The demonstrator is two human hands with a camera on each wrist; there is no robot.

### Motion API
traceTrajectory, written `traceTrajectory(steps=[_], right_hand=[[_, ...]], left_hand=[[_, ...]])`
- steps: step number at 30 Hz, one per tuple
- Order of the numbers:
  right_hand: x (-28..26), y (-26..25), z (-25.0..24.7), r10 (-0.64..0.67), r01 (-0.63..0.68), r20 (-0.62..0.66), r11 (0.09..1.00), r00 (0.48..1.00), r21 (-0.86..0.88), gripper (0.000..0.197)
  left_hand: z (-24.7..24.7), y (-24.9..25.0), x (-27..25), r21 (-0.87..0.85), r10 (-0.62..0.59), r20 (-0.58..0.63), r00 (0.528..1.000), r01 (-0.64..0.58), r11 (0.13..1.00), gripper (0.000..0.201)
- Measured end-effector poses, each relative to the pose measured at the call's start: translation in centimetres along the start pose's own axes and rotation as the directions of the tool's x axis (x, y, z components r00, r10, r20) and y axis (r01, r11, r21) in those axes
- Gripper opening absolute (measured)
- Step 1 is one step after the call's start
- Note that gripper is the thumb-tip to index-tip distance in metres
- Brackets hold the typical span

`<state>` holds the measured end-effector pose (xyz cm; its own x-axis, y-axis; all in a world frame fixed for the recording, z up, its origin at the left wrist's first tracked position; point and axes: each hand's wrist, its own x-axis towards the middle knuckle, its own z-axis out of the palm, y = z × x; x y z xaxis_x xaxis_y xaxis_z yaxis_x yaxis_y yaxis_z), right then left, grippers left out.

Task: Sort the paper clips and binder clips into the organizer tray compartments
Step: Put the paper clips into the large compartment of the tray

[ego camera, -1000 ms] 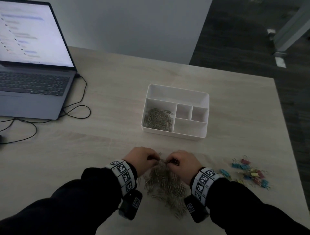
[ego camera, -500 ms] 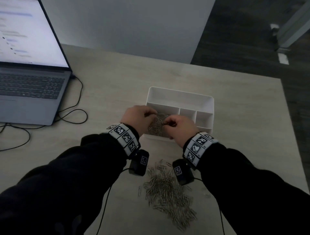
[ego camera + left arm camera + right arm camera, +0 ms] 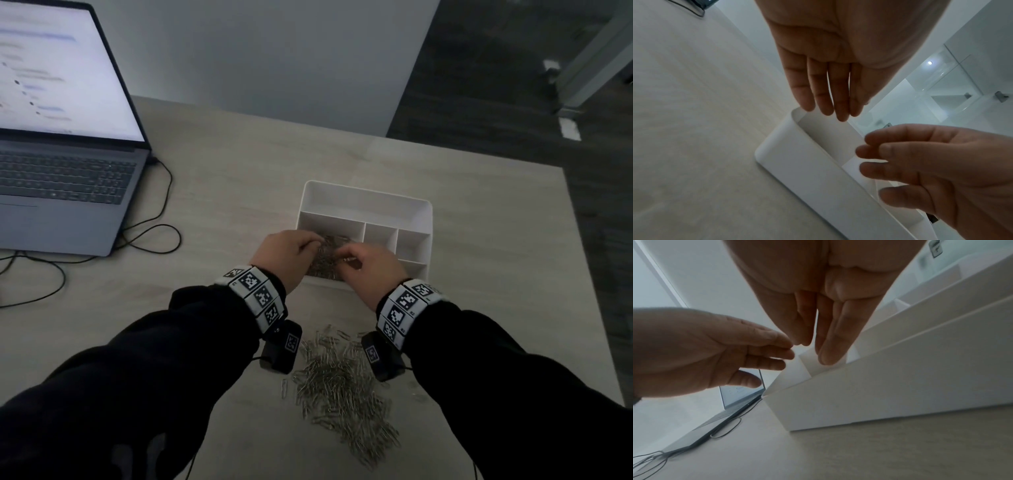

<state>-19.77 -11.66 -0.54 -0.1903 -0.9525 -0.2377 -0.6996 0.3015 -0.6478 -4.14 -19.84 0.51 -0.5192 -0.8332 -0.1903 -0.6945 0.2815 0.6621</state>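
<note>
The white organizer tray stands mid-table. Its near left compartment holds silver paper clips. Both hands hover over that compartment: my left hand on its left side, my right hand just right of it. In the left wrist view the left hand has straight fingers and holds nothing above the tray. The right hand likewise shows straight, empty fingers over the tray wall. A loose pile of paper clips lies on the table between my forearms.
An open laptop sits at the far left with black cables trailing beside it. One stray clip lies left of the pile. The table's right edge borders dark floor. No binder clips are in view.
Both hands lifted from the pile on the table and moved forward to the tray's left compartment. Their pinched fingers have since straightened and hold nothing.
</note>
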Motion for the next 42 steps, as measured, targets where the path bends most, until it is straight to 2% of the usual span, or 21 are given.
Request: traceTrajectory(steps=[2, 4, 7, 11, 13, 15, 17, 21, 26, 29, 33, 35, 38, 42], right_hand=[[-1.8, 0.2, -0.2, -0.041, 0.041, -0.042, 0.999, 0.998, 0.009, 0.018], [-3.9, 1.0, 0.0, -0.07, 0.071, -0.054, 0.997, 0.996, 0.023, 0.012], [-7.1, 3.4, 0.5, -0.015, 0.016, 0.019, 0.999, 1.0, -0.038, 0.014], [-10.0, 7.3, 1.9, 0.187, -0.162, 0.102, 0.962, 0.977, -0.219, 0.043], [-11.1, 8.3, 2.5, 0.266, -0.215, 0.123, 0.921, 0.956, -0.324, 0.058], [-12.0, 8.2, 3.0, 0.286, -0.202, 0.172, 0.899, 0.943, -0.39, 0.063], [-12.7, 7.7, 3.9, 0.244, -0.139, 0.199, 0.89, 0.949, -0.433, 0.064], [-13.8, 6.6, 5.9, 0.166, -0.052, 0.233, 0.903, 0.958, -0.427, 0.072], [-16.0, 6.6, 6.5, 0.087, 0.051, 0.303, 0.906, 0.949, -0.42, 0.077], [-17.3, 7.7, 5.5, 0.075, 0.04, 0.278, 0.921, 0.958, -0.387, 0.079], [-18.7, 9.5, 4.1, 0.178, -0.085, 0.271, 0.943, 0.946, -0.322, 0.101], [-19.1, 9.6, 4.2, 0.195, -0.106, 0.301, 0.951, 0.934, -0.289, 0.106], [-19.2, 8.8, 5.2, 0.182, -0.082, 0.319, 0.95, 0.93, -0.303, 0.103], [-18.1, 7.5, 7.0, 0.146, -0.063, 0.288, 0.959, 0.947, -0.278, 0.091]], left_hand=[[0.1, -0.3, -1.5, -0.011, 0.006, -0.013, 1.0, -0.006, 1.0, 0.021], [0.5, -1.1, -3.2, -0.007, -0.004, 0.032, 0.999, 0.004, 1.0, 0.02], [2.0, -3.1, -5.9, 0.068, -0.011, 0.133, 0.991, 0.002, 0.998, 0.021], [5.0, -6.3, -8.7, 0.312, -0.154, 0.244, 0.957, 0.073, 0.947, 0.049], [6.1, -6.7, -9.8, 0.386, -0.192, 0.241, 0.951, 0.088, 0.918, 0.061], [7.0, -6.2, -10.8, 0.416, -0.167, 0.224, 0.96, 0.06, 0.907, 0.068], [8.0, -5.3, -11.5, 0.44, -0.116, 0.248, 0.962, -0.005, 0.898, 0.078], [9.9, -4.0, -12.6, 0.483, -0.048, 0.294, 0.955, -0.105, 0.869, 0.102], [10.9, -3.7, -14.6, 0.49, 0.038, 0.369, 0.929, -0.23, 0.841, 0.108], [10.4, -4.4, -15.3, 0.47, 0.04, 0.356, 0.934, -0.216, 0.856, 0.111], [9.2, -5.5, -15.7, 0.499, -0.037, 0.266, 0.963, -0.105, 0.86, 0.127], [8.8, -5.7, -15.9, 0.521, -0.07, 0.256, 0.964, -0.076, 0.85, 0.134], [9.3, -5.2, -16.0, 0.53, -0.071, 0.308, 0.949, -0.109, 0.841, 0.134], [11.0, -3.8, -15.9, 0.488, -0.044, 0.325, 0.945, -0.127, 0.864, 0.12]])
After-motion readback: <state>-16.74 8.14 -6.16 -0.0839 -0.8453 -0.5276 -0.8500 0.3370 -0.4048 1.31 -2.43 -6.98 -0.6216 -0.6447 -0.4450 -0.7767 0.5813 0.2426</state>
